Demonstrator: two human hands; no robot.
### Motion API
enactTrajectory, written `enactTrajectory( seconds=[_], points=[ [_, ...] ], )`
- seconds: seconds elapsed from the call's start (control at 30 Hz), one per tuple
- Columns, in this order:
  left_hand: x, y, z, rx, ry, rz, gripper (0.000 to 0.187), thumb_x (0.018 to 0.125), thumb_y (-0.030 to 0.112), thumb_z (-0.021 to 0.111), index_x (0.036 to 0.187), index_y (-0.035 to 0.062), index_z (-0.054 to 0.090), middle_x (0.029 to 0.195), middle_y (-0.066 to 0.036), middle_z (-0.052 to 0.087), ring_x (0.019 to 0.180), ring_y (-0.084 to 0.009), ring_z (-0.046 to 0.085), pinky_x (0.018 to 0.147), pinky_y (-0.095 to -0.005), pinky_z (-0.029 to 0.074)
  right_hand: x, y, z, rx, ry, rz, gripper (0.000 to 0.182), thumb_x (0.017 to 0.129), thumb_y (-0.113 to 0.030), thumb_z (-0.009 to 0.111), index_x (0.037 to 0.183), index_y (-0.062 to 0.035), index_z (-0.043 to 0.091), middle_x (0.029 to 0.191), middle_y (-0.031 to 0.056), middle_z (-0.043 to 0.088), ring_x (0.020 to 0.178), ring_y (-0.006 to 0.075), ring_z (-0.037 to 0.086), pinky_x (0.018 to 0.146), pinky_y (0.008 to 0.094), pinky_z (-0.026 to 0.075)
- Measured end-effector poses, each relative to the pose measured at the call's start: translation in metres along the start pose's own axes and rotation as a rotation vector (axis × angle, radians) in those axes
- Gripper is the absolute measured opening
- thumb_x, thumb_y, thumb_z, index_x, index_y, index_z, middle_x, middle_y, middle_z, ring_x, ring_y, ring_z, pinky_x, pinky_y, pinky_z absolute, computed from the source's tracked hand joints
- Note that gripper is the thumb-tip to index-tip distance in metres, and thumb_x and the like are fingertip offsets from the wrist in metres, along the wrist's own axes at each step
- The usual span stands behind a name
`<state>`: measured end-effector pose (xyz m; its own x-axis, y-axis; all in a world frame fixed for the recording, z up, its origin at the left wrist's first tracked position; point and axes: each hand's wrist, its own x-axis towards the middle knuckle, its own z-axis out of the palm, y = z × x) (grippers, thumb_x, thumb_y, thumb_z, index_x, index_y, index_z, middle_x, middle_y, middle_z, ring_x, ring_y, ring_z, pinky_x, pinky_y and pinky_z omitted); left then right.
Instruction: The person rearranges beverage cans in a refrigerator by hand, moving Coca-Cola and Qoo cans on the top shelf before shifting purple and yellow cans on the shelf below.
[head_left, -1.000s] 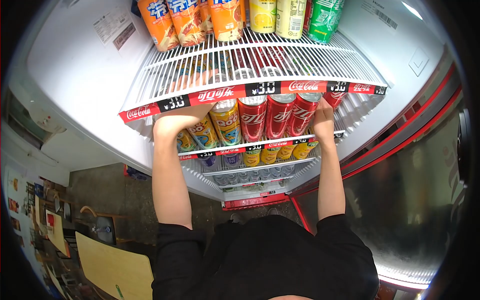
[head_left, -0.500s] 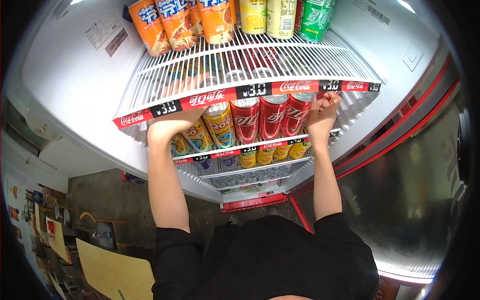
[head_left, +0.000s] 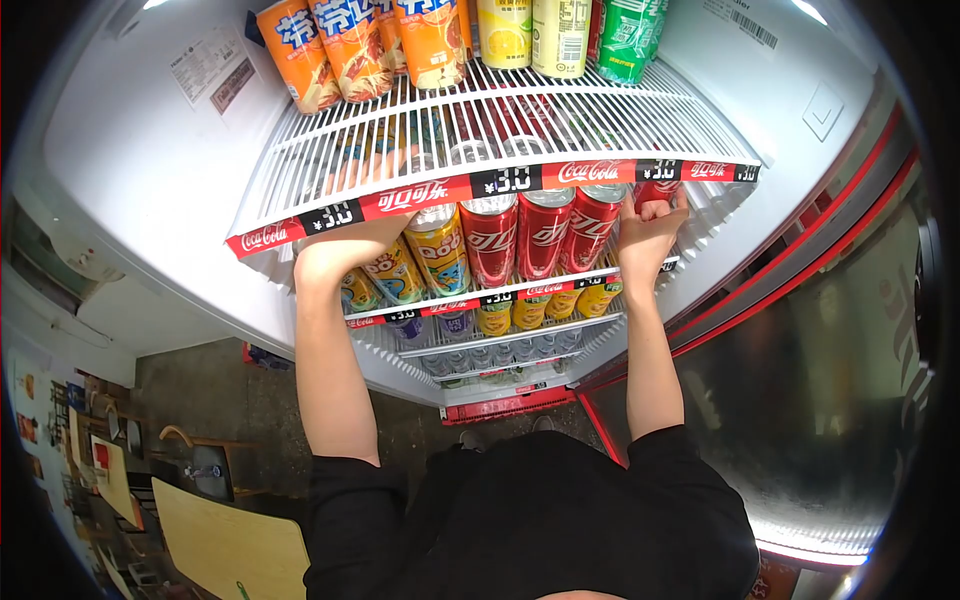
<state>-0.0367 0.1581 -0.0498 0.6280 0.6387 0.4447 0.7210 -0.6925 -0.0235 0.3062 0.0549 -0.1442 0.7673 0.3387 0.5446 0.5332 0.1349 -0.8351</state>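
My left hand (head_left: 362, 240) reaches under the top wire shelf, above yellow Qoo cans (head_left: 437, 250). Through the wires its fingers look stretched out toward the back; what they touch is partly hidden. At the right end of the row, my right hand (head_left: 648, 232) is closed around the lower front of a red can (head_left: 657, 190), thumb at its left and a finger at its right. The shelf's price strip covers part of that can. Between my hands stand several red Coca-Cola cans (head_left: 545, 235), upright side by side.
Orange cans (head_left: 432, 45), pale yellow lemon cans (head_left: 507, 35) and green cans (head_left: 627, 40) stand on the top wire shelf (head_left: 500, 110). Its red price strip (head_left: 425, 195) runs above my wrists. Lower shelves hold more drinks. The open fridge door (head_left: 800, 400) is at right, a wooden table (head_left: 230, 540) lower left.
My right fingers have shifted slightly down and spread around the red can, which now shows more. The left hand has hardly moved.
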Motion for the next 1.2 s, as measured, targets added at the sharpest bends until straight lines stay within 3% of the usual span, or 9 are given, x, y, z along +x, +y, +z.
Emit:
enactTrajectory(
  seconds=[0.2, 0.3, 0.4, 0.5, 0.6, 0.9, 1.0, 1.1, 1.2],
  points=[
    [0.0, -0.003, 0.006, -0.017, 0.052, 0.009, 0.062, 0.098, 0.054, 0.054, 0.149, 0.0187, 0.049, 0.138, -0.011, 0.062, 0.124, -0.0353, 0.06, 0.109, -0.0487, 0.043, 0.003, 0.007, 0.001, 0.0, -0.002, 0.065, 0.087, 0.082, -0.017, 0.087, 0.144, 0.0164, 0.035, 0.105, 0.0126, 0.054, 0.079, 0.0161, 0.052, 0.074, 0.0282, 0.048],
    [-0.002, 0.001, 0.003, 0.03, 0.007, -0.011, 0.053, 0.102, 0.039, 0.06, 0.144, 0.0062, 0.053, 0.146, -0.013, 0.058, 0.134, -0.0293, 0.054, 0.112, -0.0381, 0.043, 0.008, 0.018, 0.004, 0.047, 0.004, 0.013, 0.086, 0.081, -0.016, 0.086, 0.143, 0.0165, 0.036, 0.115, 0.0185, 0.051, 0.089, 0.021, 0.054, 0.082, 0.0324, 0.048],
    [0.001, 0.008, -0.01, -0.039, -0.05, -0.031, 0.053, 0.103, 0.038, 0.06, 0.144, 0.0063, 0.052, 0.146, -0.013, 0.057, 0.134, -0.0289, 0.054, 0.112, -0.0378, 0.043, 0.004, 0.009, 0.0, -0.107, 0.022, -0.026, 0.084, 0.081, -0.013, 0.083, 0.143, 0.016, 0.035, 0.124, 0.0259, 0.046, 0.104, 0.03, 0.053, 0.094, 0.0392, 0.046],
    [-0.003, -0.003, 0.007, 0.04, 0.067, 0.056, 0.052, 0.103, 0.037, 0.06, 0.143, 0.0061, 0.053, 0.146, -0.013, 0.057, 0.134, -0.0289, 0.054, 0.112, -0.0376, 0.043, 0.003, 0.01, 0.0, -0.157, 0.034, -0.081, 0.082, 0.08, -0.01, 0.081, 0.143, 0.0148, 0.034, 0.127, 0.0307, 0.041, 0.116, 0.0394, 0.047, 0.104, 0.0453, 0.04],
    [-0.001, 0.002, -0.001, -0.051, -0.018, 0.002, 0.051, 0.103, 0.037, 0.06, 0.144, 0.0063, 0.053, 0.147, -0.013, 0.057, 0.134, -0.0287, 0.054, 0.112, -0.0374, 0.042, 0.002, 0.005, -0.001, -0.149, 0.02, -0.039, 0.081, 0.08, -0.01, 0.08, 0.142, 0.014, 0.034, 0.128, 0.0316, 0.04, 0.123, 0.0428, 0.042, 0.11, 0.0481, 0.035],
    [-0.006, -0.003, 0.004, 0.077, 0.058, 0.072, 0.053, 0.103, 0.037, 0.059, 0.147, 0.0079, 0.052, 0.149, -0.012, 0.056, 0.136, -0.0285, 0.052, 0.114, -0.0382, 0.04, 0.004, 0.021, 0.005, -0.264, 0.038, -0.136, 0.088, 0.077, -0.016, 0.082, 0.145, 0.0135, 0.033, 0.137, 0.0338, 0.044, 0.132, 0.0465, 0.04, 0.115, 0.0521, 0.031],
    [-0.007, -0.005, 0.008, 0.065, 0.054, 0.068, 0.054, 0.103, 0.038, 0.059, 0.148, 0.0088, 0.051, 0.15, -0.012, 0.055, 0.137, -0.0286, 0.051, 0.115, -0.039, 0.039, 0.006, 0.028, 0.008, -0.213, 0.056, -0.201, 0.087, 0.081, -0.016, 0.085, 0.145, 0.0135, 0.034, 0.133, 0.0284, 0.052, 0.125, 0.0397, 0.049, 0.109, 0.0446, 0.04],
    [-0.002, -0.003, 0.002, 0.028, -0.027, 0.009, 0.063, 0.103, 0.053, 0.046, 0.154, 0.0166, 0.044, 0.155, -0.008, 0.05, 0.14, -0.0282, 0.05, 0.119, -0.0441, 0.034, 0.006, 0.024, 0.006, -0.207, 0.026, -0.148, 0.091, 0.078, -0.018, 0.082, 0.146, 0.0139, 0.032, 0.138, 0.0333, 0.047, 0.13, 0.0452, 0.045, 0.115, 0.051, 0.033],
    [-0.002, -0.005, 0.006, -0.019, 0.017, 0.017, 0.06, 0.101, 0.05, 0.051, 0.15, 0.0163, 0.048, 0.149, -0.008, 0.055, 0.136, -0.029, 0.052, 0.115, -0.0449, 0.038, 0.004, 0.013, 0.005, -0.194, 0.015, -0.086, 0.091, 0.079, -0.017, 0.082, 0.147, 0.0141, 0.031, 0.137, 0.0328, 0.048, 0.131, 0.0451, 0.045, 0.114, 0.0501, 0.035]
  ],
)
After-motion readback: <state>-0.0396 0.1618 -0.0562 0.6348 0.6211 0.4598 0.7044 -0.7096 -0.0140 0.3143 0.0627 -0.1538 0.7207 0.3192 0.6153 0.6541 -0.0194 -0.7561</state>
